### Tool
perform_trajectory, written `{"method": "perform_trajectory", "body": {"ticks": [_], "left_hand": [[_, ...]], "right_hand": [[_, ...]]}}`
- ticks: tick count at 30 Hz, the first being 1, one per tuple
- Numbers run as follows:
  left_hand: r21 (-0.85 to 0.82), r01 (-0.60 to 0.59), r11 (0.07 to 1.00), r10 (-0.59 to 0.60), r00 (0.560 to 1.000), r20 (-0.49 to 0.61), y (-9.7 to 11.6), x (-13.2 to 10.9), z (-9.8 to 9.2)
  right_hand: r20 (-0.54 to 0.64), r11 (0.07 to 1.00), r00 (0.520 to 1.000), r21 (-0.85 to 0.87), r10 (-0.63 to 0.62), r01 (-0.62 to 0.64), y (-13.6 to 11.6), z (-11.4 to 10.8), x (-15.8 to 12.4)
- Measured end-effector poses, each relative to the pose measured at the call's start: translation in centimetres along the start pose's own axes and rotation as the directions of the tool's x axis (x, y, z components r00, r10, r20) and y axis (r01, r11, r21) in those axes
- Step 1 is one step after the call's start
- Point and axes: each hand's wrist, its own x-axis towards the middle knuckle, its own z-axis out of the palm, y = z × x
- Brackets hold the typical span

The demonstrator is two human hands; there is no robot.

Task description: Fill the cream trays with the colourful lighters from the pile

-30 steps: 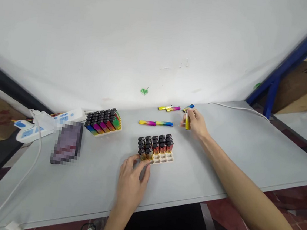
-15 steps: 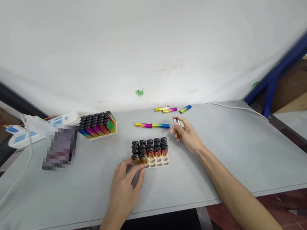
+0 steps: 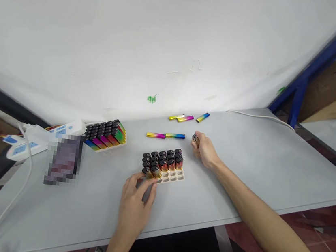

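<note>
My left hand point(image 3: 135, 199) rests at the front left corner of a pale slotted tray point(image 3: 181, 177), its fingertips gripping the edge beside the nearest lighters. Upright black-topped lighters point(image 3: 163, 164) with amber-red bodies fill the tray's back and left; several slots at the front right are bare. To the right and behind the tray, my right hand point(image 3: 206, 150) is closed around a lighter point(image 3: 196, 139). Only the small end of it shows past the fingers. Left of this hand, two shiny lighters, one yellow-pink point(image 3: 155, 135) and one yellow-blue point(image 3: 175, 136), lie end to end.
Near the wall lie overlapping yellow and pink lighters point(image 3: 185, 119) and a yellow-blue one point(image 3: 202, 117). A second filled tray point(image 3: 112, 148) stands left, near white power strips point(image 3: 63, 128) and a blurred dark item point(image 3: 65, 160). A white cable point(image 3: 258, 115) runs along the back right.
My right hand has turned and closed more around the lighter, shifting slightly right, so less of the lighter shows. My left hand stays at the tray. The view has shifted a little.
</note>
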Motion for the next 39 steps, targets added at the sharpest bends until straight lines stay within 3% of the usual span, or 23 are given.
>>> {"method": "perform_trajectory", "body": {"ticks": [21, 39], "left_hand": [[0.024, -0.018, 1.000, 0.018, 1.000, -0.013, -0.6, -0.1, 0.1], [0.022, -0.011, 1.000, 0.011, 1.000, 0.002, -0.5, -0.1, 0.1]], "right_hand": [[-0.031, 1.000, 1.000, -0.012, 0.003, -0.003, 0.7, -0.2, 0.7], [0.014, 0.964, 0.997, -0.253, -0.082, 0.083, 0.5, 0.3, -0.2]]}}
